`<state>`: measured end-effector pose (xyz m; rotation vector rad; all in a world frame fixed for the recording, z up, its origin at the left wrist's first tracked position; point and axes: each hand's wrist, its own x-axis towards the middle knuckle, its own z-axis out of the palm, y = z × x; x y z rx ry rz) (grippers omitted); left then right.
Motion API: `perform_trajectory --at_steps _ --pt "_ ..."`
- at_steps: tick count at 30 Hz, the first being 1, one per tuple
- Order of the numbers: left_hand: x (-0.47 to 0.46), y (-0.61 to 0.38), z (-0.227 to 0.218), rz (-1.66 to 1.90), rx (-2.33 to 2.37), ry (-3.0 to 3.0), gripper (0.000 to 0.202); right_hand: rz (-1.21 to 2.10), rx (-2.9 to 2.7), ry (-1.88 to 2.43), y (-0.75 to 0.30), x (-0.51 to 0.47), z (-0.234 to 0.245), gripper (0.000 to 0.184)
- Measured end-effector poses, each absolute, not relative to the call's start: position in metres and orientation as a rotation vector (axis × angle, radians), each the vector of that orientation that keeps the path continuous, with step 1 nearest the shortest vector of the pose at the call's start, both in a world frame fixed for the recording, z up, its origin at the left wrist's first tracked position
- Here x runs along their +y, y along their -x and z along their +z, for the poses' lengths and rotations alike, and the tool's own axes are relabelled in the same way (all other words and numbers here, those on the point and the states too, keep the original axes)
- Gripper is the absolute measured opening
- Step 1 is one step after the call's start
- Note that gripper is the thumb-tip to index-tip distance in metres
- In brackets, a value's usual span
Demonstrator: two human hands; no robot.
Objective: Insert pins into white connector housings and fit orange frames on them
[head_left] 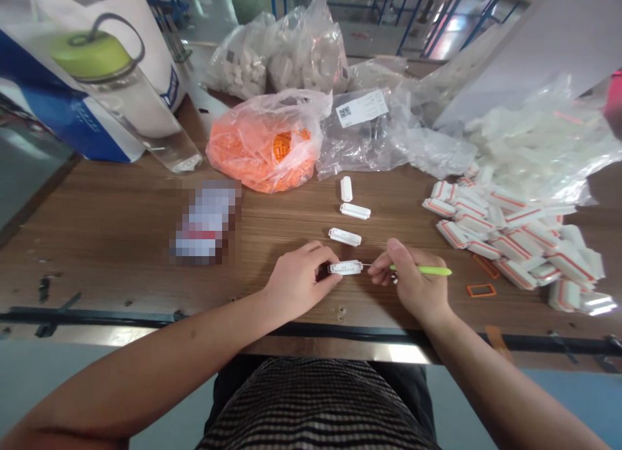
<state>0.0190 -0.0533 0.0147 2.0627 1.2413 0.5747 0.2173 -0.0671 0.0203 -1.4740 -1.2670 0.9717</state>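
My left hand (pixel 302 276) pinches one end of a small white plastic casing (pixel 346 268) against the table, thumb at the near side. In my right hand (pixel 411 278) is a slim tool with a green handle (pixel 435 270). Its thin metal shaft points left and meets the right end of the casing; whether the tip is inside or only touching, I cannot tell. Beyond the held casing lie three similar white pieces: a slanted casing (pixel 345 236), another casing (pixel 355 211), and a piece turned lengthwise away from me (pixel 346 189).
At right lies a heap of white casings with orange strips (pixel 525 233), beside an orange rectangular ring (pixel 481 290). A bag of orange parts (pixel 267 145) and clear plastic bags (pixel 362 139) line the back. A blurred-out object (pixel 207 220) and a green-lidded bottle (pixel 146 113) stand left.
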Motion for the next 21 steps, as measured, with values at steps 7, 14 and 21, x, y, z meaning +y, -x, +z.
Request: perform_trajectory --at_steps 7,14,21 --pt "-0.0535 -0.0187 0.0143 0.551 1.258 -2.048 0.007 0.987 -1.259 1.471 -0.2169 -0.0673 0.0192 0.049" --pt "-0.0535 -0.0184 0.014 0.563 1.256 -2.049 0.006 1.022 -1.209 1.52 -0.2151 -0.0636 0.0207 0.05" --pt "-0.0549 -0.0185 0.0131 0.585 1.253 -2.058 0.005 0.951 -1.36 1.513 -0.2158 -0.0667 0.0185 0.049"
